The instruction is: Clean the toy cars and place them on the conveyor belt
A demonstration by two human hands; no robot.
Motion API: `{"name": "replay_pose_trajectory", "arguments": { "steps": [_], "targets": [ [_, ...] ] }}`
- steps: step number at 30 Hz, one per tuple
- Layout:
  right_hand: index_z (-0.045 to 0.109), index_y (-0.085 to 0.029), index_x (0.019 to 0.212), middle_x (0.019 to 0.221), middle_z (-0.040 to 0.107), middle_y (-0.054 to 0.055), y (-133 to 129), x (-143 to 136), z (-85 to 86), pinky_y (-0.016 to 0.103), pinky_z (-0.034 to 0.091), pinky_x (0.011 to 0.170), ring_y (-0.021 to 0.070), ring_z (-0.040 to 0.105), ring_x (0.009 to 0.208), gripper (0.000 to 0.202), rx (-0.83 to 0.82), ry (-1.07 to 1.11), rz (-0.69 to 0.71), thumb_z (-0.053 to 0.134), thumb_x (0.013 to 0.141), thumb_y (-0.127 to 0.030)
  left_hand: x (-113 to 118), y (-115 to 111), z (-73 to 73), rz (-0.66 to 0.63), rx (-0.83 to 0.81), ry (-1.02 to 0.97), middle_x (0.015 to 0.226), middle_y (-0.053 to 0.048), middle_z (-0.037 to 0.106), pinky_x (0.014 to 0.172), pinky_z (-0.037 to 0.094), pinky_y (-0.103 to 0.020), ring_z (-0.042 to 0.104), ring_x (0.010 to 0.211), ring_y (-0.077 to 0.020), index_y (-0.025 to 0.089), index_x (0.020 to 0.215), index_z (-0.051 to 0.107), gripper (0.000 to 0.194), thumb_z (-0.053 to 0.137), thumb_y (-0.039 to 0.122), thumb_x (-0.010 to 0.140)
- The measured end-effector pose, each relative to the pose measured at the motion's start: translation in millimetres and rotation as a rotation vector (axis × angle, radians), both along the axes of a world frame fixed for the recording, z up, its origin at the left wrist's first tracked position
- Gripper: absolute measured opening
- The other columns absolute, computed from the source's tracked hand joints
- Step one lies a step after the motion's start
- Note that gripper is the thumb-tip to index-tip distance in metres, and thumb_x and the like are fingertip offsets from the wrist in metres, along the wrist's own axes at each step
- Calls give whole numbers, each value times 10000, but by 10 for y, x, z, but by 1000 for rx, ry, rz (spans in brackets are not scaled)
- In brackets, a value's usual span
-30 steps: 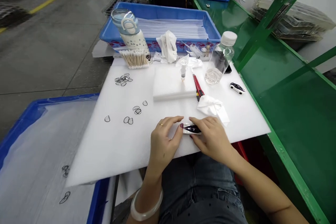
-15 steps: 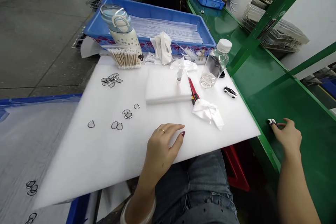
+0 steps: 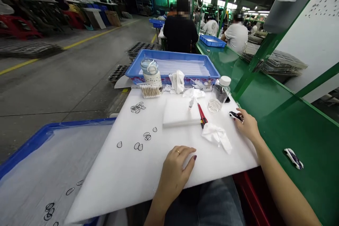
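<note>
At the right edge of the white board point(image 3: 111, 183), my right hand point(image 3: 247, 125) has its thumb and fingers around a small black-and-white toy car point(image 3: 235, 116), partly covered by the fingers. My left hand point(image 3: 178, 169) rests open on the board near its front edge, fingers loosely apart and holding nothing. A second toy car point(image 3: 293, 158), white with dark stripes, lies on the green bench to the right. Crumpled tissue point(image 3: 215, 135) and a red utility knife point(image 3: 202, 113) lie between the hands, farther back. A white foam block point(image 3: 180, 114) sits behind my left hand.
Black rings point(image 3: 137, 107) lie in groups on the board's left. Cotton swabs point(image 3: 150, 91), a tumbler point(image 3: 151, 72) and a clear bottle point(image 3: 219, 93) stand at the back, before a blue tray point(image 3: 132, 69). A green post point(image 3: 254, 61) rises at right. Co-workers sit beyond.
My right hand has moved from the car on the green bench to the one on the board's right edge. The bench car is left lying there. The view has tilted up.
</note>
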State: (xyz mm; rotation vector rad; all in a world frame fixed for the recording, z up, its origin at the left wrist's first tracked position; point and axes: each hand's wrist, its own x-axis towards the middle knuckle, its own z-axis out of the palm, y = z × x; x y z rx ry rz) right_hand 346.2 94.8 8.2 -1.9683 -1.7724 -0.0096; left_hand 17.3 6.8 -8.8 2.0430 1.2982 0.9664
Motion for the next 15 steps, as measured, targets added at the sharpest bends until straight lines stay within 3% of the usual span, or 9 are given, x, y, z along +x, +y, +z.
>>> {"name": "replay_pose_trajectory", "arguments": {
  "steps": [2,4,6,9,11,12,15],
  "targets": [
    [551,-157,1287,1099,692,130,-146,-197,72,437,532,770,280,648,915,419,82,63,123,562,885,-272,11,1,-16,6,-3,12,1061,-45,704,823,588,-421,654,992,-236,235,1116,664,240,539,212,913],
    [540,-179,1288,1150,670,120,-325,-503,152,413,535,814,248,640,967,380,133,132,386,558,921,-271,22,9,-39,25,10,19,1169,-63,669,872,582,-440,643,1054,-253,242,1232,609,372,593,199,863],
    [533,-202,1301,1173,664,98,-482,-862,220,405,516,881,228,621,1026,368,33,143,697,545,934,-194,23,22,-64,42,33,13,1264,-77,620,918,572,-440,620,1124,-262,249,1338,531,525,618,177,825],
    [605,-231,1210,1125,690,48,-573,-1288,280,386,490,926,206,626,1039,356,-159,137,997,538,899,-69,-7,24,-105,47,85,-12,1236,-71,622,917,577,-391,627,1115,-237,257,1358,515,546,559,124,830],
    [662,-226,1058,1019,713,27,-502,-1417,309,349,505,870,189,653,953,222,-207,207,1042,556,907,-102,-38,-7,-138,51,117,-11,1123,-62,651,851,594,-354,656,1023,-221,262,1328,550,520,516,96,836],
    [667,-217,987,957,714,23,-427,-1441,327,332,514,822,182,661,891,136,-191,263,995,570,917,-152,-48,-37,-156,67,128,0,1054,-58,653,798,601,-337,668,955,-214,267,1308,572,502,505,94,841],
    [616,-196,965,899,695,41,-101,-1462,392,331,527,733,185,652,796,116,5,411,671,603,897,-288,-30,-163,-210,200,159,59,895,-52,608,662,598,-315,661,758,-199,259,1235,637,398,527,143,871]
  ]
}}
